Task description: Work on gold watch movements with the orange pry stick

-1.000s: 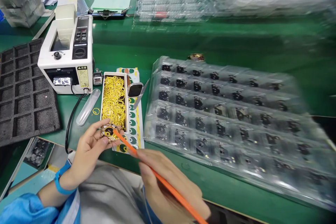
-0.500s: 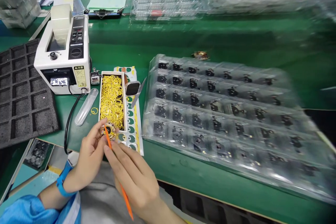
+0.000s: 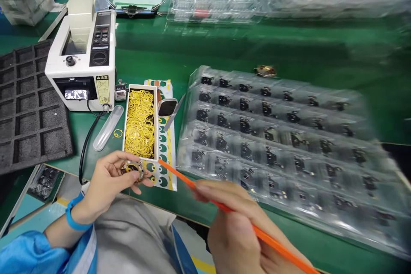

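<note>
Near left, left hand: curled fingers held a gold-rimmed round part.
Near right, right hand: closed on a slim orange stick.
Stick: I feared a hasty jab scratching the part.

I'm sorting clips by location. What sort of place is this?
Probably a small-parts assembly workshop: a tape dispenser, a box of yellow rings and a clear tray with rows of black parts share a green workbench.
</note>
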The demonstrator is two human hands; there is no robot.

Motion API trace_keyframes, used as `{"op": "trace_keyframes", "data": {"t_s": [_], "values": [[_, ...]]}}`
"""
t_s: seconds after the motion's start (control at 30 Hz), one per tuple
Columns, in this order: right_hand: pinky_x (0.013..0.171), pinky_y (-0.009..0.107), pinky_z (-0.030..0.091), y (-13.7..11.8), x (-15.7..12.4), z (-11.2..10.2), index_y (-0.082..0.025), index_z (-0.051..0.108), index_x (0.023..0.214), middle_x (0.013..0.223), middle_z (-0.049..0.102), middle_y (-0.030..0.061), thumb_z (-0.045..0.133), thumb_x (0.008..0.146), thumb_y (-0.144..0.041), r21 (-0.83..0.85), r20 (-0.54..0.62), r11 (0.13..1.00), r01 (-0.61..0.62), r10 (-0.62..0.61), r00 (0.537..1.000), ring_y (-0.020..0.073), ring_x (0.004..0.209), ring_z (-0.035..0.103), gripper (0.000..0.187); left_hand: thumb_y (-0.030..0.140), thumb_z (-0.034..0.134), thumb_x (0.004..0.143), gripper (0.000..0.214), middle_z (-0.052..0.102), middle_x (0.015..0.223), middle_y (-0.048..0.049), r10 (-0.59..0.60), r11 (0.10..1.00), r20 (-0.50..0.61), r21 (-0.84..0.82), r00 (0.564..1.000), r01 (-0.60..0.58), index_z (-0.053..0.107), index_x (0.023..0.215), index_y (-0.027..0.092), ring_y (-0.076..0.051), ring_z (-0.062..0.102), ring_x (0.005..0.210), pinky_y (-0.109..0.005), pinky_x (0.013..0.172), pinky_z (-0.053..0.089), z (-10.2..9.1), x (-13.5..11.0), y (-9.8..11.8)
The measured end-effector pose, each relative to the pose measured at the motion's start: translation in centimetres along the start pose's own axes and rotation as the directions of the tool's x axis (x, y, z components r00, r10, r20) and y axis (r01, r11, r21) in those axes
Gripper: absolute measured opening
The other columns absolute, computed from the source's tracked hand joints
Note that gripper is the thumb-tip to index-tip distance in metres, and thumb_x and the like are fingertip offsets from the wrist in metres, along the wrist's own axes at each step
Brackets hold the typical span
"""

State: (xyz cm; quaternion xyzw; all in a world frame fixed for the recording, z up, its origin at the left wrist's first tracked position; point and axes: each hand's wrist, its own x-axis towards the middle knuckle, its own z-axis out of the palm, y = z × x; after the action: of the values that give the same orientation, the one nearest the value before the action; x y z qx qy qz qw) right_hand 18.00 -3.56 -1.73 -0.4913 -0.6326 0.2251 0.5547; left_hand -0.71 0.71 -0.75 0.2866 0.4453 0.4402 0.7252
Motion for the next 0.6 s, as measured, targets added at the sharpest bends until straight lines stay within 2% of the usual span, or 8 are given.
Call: {"op": "trace_keyframes", "data": {"t_s": [0.1,0.13,0.2,0.3,0.37,0.43,0.53,0.6], "values": [[0.069,0.043,0.053,-0.1,-0.2,0.3,-0.022,0.072,0.089,0.091,0.068,0.0106,0.037,0.101,-0.028,0.001,-0.128,1.000,-0.006,0.006,0.992,0.0278,0.086,0.067,0.038,0.027,0.087,0.067,0.030,0.073,0.067,-0.0018,0.033,0.999,-0.005,0.021,0.999,-0.033,0.063,0.080,0.015,-0.016,0.073,0.055,-0.014,0.039,0.048,0.2,0.0,-0.1],[0.072,0.044,0.053,-0.3,-0.1,0.4,-0.022,0.071,0.085,0.091,0.067,0.0103,0.036,0.101,-0.028,-0.004,-0.130,1.000,0.006,-0.007,0.991,0.0272,0.087,0.066,0.039,0.025,0.087,0.066,0.029,0.072,0.066,-0.0011,0.044,0.998,-0.017,0.035,0.999,-0.043,0.062,0.078,0.015,-0.015,0.072,0.052,-0.013,0.037,0.045,0.3,0.0,-0.1],[0.073,0.042,0.054,-0.8,0.2,0.7,-0.022,0.067,0.083,0.084,0.066,0.0084,0.037,0.103,-0.028,0.017,-0.034,0.999,0.039,-0.038,0.999,0.0246,0.081,0.066,0.037,0.023,0.084,0.067,0.025,0.070,0.063,-0.0009,0.061,0.995,-0.050,0.082,0.997,-0.057,0.062,0.075,0.015,-0.014,0.070,0.050,-0.013,0.035,0.042,0.4,0.0,-0.2],[0.057,0.029,0.053,-1.3,0.5,1.7,-0.021,0.064,0.095,0.071,0.064,0.0030,0.041,0.103,-0.022,-0.011,0.184,0.996,0.083,-0.080,0.980,0.0170,0.062,0.064,0.025,0.023,0.077,0.072,0.014,0.072,0.063,-0.0019,0.109,0.978,-0.086,0.185,0.990,-0.092,0.066,0.078,0.015,-0.013,0.068,0.048,-0.015,0.037,0.047,0.7,-0.2,-0.3],[0.052,0.024,0.051,-1.4,0.6,2.9,-0.020,0.066,0.100,0.072,0.066,0.0024,0.050,0.099,-0.015,-0.143,0.205,0.979,0.145,-0.114,0.972,0.0141,0.059,0.064,0.017,0.019,0.072,0.075,0.010,0.077,0.072,-0.0034,0.173,0.951,-0.104,0.278,0.979,-0.139,0.070,0.084,0.015,-0.012,0.068,0.051,-0.017,0.044,0.053,0.9,-0.4,-0.3],[0.057,0.023,0.053,-1.1,0.6,4.0,-0.019,0.067,0.101,0.077,0.069,0.0037,0.058,0.094,-0.011,-0.268,0.144,0.943,0.197,-0.163,0.976,0.0140,0.064,0.067,0.014,0.014,0.068,0.075,0.018,0.080,0.085,-0.0047,0.251,0.902,-0.108,0.386,0.962,-0.192,0.073,0.092,0.016,-0.013,0.073,0.062,-0.017,0.055,0.058,0.9,-0.7,-0.4],[0.063,0.023,0.055,-0.7,0.6,5.1,-0.018,0.067,0.098,0.080,0.070,0.0046,0.062,0.091,-0.008,-0.330,0.066,0.924,0.192,-0.180,0.981,0.0141,0.068,0.069,0.013,0.008,0.063,0.076,0.033,0.081,0.100,-0.0051,0.326,0.821,-0.065,0.514,0.943,-0.248,0.075,0.105,0.016,-0.017,0.077,0.083,-0.019,0.072,0.061,0.8,-1.3,-0.7],[0.062,0.023,0.054,-0.7,0.6,5.4,-0.018,0.067,0.096,0.079,0.069,0.0039,0.062,0.092,-0.010,-0.342,0.049,0.926,0.157,-0.149,0.988,0.0140,0.067,0.069,0.011,0.006,0.060,0.079,0.040,0.080,0.107,-0.0048,0.349,0.774,-0.019,0.569,0.937,-0.277,0.073,0.114,0.017,-0.017,0.077,0.089,-0.021,0.079,0.061,0.6,-1.6,-1.0]]}}
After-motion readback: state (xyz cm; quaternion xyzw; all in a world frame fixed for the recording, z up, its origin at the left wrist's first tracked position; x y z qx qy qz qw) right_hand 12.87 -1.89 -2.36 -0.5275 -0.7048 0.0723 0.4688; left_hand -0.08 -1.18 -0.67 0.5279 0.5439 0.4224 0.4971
